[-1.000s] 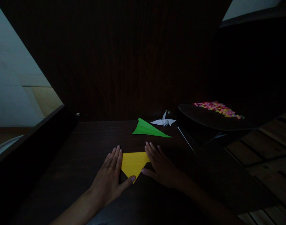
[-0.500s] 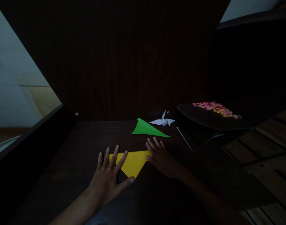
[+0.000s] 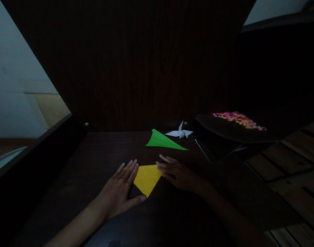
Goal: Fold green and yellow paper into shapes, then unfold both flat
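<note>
A folded yellow paper point(image 3: 147, 177) lies flat on the dark wooden surface, its lower point toward me. Its left part is covered by my left hand point(image 3: 122, 187), which lies flat with the fingers stretched out and the thumb reaching to the lower point. On the right end of the paper rest the fingertips of my right hand point(image 3: 179, 173), fingers extended and slightly bent, nothing gripped. Beyond the hands lies a folded green paper point(image 3: 162, 141), narrowing to the right. Behind it stands a white origami crane point(image 3: 180, 133).
A dark upright panel point(image 3: 141, 68) rises behind the papers. At right, a dark curved shelf point(image 3: 224, 132) carries a heap of small pink, red and yellow pieces point(image 3: 236, 118). A thin white strip point(image 3: 202, 151) lies below it. A raised side board point(image 3: 44, 140) bounds the left.
My left hand's fingers have drawn together and shifted slightly right over the yellow paper. My right hand's fingers have moved left onto its right end. The view has shifted slightly.
</note>
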Tool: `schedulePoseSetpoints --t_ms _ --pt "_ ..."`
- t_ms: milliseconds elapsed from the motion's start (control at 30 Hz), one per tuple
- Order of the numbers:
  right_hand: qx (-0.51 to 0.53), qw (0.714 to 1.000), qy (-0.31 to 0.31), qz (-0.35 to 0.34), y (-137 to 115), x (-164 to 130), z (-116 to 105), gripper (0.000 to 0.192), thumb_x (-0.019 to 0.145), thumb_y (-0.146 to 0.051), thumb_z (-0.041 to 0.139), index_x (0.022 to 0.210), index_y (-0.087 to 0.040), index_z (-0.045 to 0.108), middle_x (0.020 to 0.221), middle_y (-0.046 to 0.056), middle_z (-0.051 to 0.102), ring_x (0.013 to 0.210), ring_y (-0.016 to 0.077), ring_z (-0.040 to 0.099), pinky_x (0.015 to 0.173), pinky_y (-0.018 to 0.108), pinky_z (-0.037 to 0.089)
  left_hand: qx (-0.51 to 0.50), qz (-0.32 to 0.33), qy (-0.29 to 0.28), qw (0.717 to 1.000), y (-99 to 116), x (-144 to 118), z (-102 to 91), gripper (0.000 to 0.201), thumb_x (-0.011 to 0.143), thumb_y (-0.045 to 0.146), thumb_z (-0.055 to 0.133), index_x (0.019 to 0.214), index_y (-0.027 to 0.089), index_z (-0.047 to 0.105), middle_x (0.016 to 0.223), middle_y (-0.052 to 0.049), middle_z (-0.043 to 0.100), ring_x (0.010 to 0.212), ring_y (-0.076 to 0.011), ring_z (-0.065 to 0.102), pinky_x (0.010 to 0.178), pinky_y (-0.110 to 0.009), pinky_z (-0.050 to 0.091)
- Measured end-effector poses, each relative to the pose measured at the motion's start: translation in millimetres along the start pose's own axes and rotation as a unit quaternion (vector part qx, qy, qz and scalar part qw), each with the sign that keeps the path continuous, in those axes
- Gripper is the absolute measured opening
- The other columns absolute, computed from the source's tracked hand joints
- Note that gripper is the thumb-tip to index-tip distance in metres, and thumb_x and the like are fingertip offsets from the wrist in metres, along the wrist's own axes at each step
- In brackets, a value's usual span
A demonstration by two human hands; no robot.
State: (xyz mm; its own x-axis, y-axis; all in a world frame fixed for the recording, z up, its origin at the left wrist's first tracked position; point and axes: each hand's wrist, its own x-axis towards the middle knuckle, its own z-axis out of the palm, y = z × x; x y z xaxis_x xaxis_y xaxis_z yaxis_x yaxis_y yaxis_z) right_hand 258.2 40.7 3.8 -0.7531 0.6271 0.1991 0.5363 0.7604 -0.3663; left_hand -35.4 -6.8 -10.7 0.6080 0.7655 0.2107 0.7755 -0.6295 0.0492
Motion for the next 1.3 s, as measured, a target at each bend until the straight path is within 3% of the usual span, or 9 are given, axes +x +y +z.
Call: schedulePoseSetpoints --t_ms 167,333,533,700,867,1000,1300 --pt "-0.001 1.000 -0.011 0.015 -2 -1 -2 0.043 0.095 -0.029 0.057 0.137 -0.021 0.054 0.146 0.003 0.050 0.146 0.0239 0.028 0.117 0.051 0.032 -0.037 0.023 -0.060 0.997 3 6 -15.2 0.080 0.093 0.066 0.041 0.155 0.021 0.022 0.158 -0.012 0.030 0.145 -0.0323 0.028 0.117 -0.053 0.027" --pt "0.001 1.000 0.001 0.010 -2 0 1 0.042 0.095 -0.028 0.057 0.136 -0.020 0.055 0.144 0.005 0.051 0.145 0.0228 0.031 0.116 0.048 0.034 -0.081 0.041 -0.070 0.993 8 9 -19.0 0.077 0.096 0.059 0.043 0.155 0.017 0.020 0.158 -0.013 0.028 0.145 -0.0287 0.030 0.116 -0.049 0.032" --pt "-0.009 1.000 0.013 -0.019 1 1 6 0.040 0.094 -0.026 0.060 0.133 -0.018 0.058 0.141 0.008 0.055 0.142 0.0236 0.037 0.117 0.049 0.033 -0.110 0.049 -0.093 0.988 6 11 -22.6 0.076 0.095 0.057 0.046 0.155 0.019 0.020 0.158 -0.013 0.028 0.145 -0.0298 0.030 0.116 -0.053 0.030" --pt "-0.031 0.994 0.073 -0.071 3 1 10 0.034 0.092 -0.027 0.064 0.125 -0.019 0.065 0.129 0.009 0.065 0.133 0.0252 0.049 0.109 0.047 0.044 -0.133 0.046 -0.086 0.986 7 10 -23.1 0.076 0.093 0.054 0.052 0.156 0.022 0.022 0.158 -0.012 0.029 0.145 -0.0357 0.028 0.115 -0.059 0.028" --pt "-0.065 0.984 0.136 -0.096 -2 1 13 0.025 0.092 -0.030 0.065 0.114 -0.018 0.069 0.112 0.008 0.074 0.115 0.0238 0.063 0.096 0.041 0.052 -0.145 0.049 -0.098 0.983 6 10 -23.0 0.077 0.092 0.053 0.055 0.155 0.023 0.022 0.158 -0.012 0.029 0.145 -0.0356 0.027 0.115 -0.060 0.028" --pt "-0.079 0.981 0.134 -0.119 -5 3 12 0.024 0.095 -0.029 0.060 0.114 -0.016 0.068 0.111 0.008 0.074 0.101 0.0214 0.067 0.086 0.037 0.054 -0.164 0.050 -0.086 0.981 6 11 -22.9 0.079 0.091 0.049 0.057 0.156 0.020 0.021 0.158 -0.016 0.028 0.144 -0.0350 0.029 0.113 -0.058 0.033" --pt "-0.080 0.976 0.149 -0.139 -4 4 14 0.023 0.097 -0.024 0.056 0.114 -0.015 0.068 0.112 0.009 0.073 0.099 0.0213 0.067 0.085 0.037 0.055 -0.177 0.051 -0.059 0.981 3 10 -20.8 0.087 0.083 0.042 0.068 0.155 0.019 0.023 0.155 -0.018 0.036 0.139 -0.0356 0.039 0.110 -0.056 0.039"
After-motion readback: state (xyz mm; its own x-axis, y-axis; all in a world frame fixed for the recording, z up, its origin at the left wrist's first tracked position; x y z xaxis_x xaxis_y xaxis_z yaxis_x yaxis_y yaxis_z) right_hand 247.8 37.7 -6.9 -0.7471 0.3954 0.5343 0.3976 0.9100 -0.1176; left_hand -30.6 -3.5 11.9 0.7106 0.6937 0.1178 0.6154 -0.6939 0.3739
